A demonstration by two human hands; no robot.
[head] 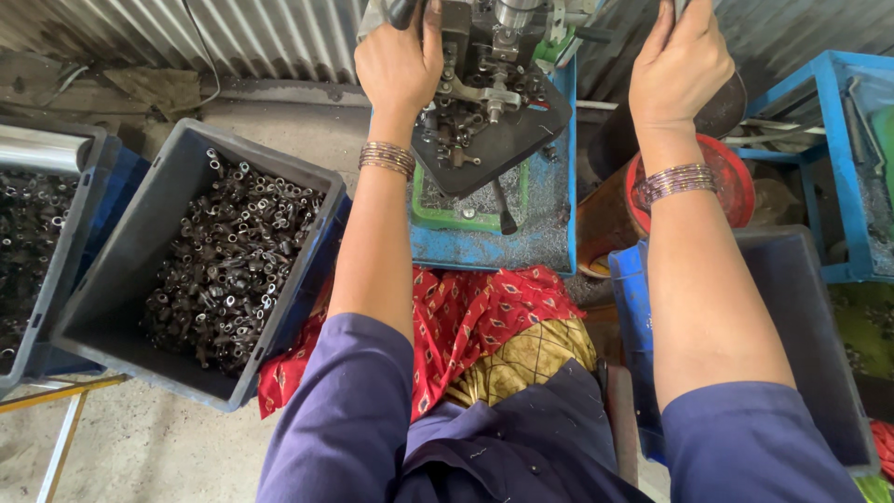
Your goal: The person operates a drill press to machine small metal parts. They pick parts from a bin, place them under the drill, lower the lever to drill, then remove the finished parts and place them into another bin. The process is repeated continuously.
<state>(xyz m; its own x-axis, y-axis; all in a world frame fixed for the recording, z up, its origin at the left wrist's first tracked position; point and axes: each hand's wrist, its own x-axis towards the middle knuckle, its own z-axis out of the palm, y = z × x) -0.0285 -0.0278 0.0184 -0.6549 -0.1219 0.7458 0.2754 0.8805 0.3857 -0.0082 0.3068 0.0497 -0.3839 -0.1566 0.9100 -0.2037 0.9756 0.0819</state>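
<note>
Press (pixel 484 84) at 12 o'clock, upright on blue table (pixel 549 237). Left hand (pixel 400 61) wrapped on its black knob; right hand (pixel 680 61) clamped on lever at 1 o'clock. Parts bin (pixel 121 298) at 9 o'clock, nearer left arm.

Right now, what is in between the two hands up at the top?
In the head view, a small metal press machine on a blue stand sits between the left hand and the right hand, with small metal parts on its black plate.
</note>
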